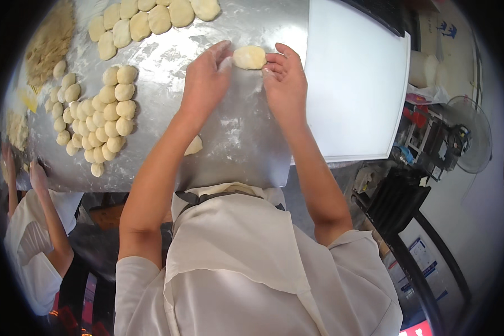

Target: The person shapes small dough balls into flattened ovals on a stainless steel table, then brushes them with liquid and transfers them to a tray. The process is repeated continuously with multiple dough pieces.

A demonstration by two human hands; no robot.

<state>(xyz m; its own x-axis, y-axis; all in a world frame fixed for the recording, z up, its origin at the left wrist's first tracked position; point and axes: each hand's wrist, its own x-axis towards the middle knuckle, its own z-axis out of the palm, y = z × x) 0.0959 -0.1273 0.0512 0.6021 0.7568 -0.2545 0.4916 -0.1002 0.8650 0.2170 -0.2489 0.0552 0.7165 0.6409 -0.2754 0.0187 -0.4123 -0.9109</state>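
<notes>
Fingers (pixel 274 58) of the right hand (pixel 285 78) curl in against one end of a flattened oval of dough (pixel 250 57), while the left hand (pixel 210 70), half curled, has its fingertips and thumb right at the other end; whether either hand pinches the piece or only touches it, I cannot tell. The oval is over the steel bench (pixel 246 143), to the left of the white board (pixel 353 84), with the right hand between the two. Farther left of the board, toward the far side, flattened dough pieces (pixel 159 21) stand close together in rows. Well left of the board, past the left forearm, lies a tight cluster of dough balls (pixel 103 115) (a few sit looser at its outer side), and beyond it, farthest from the board, a brownish powdery heap (pixel 50 42). A small dough scrap (pixel 194 145) lies left of the board too, partly hidden by the left forearm. A co-worker's hand (pixel 38 177) shows at the bench's end opposite the board, and a round fan (pixel 469 134) stands to the board's right.
</notes>
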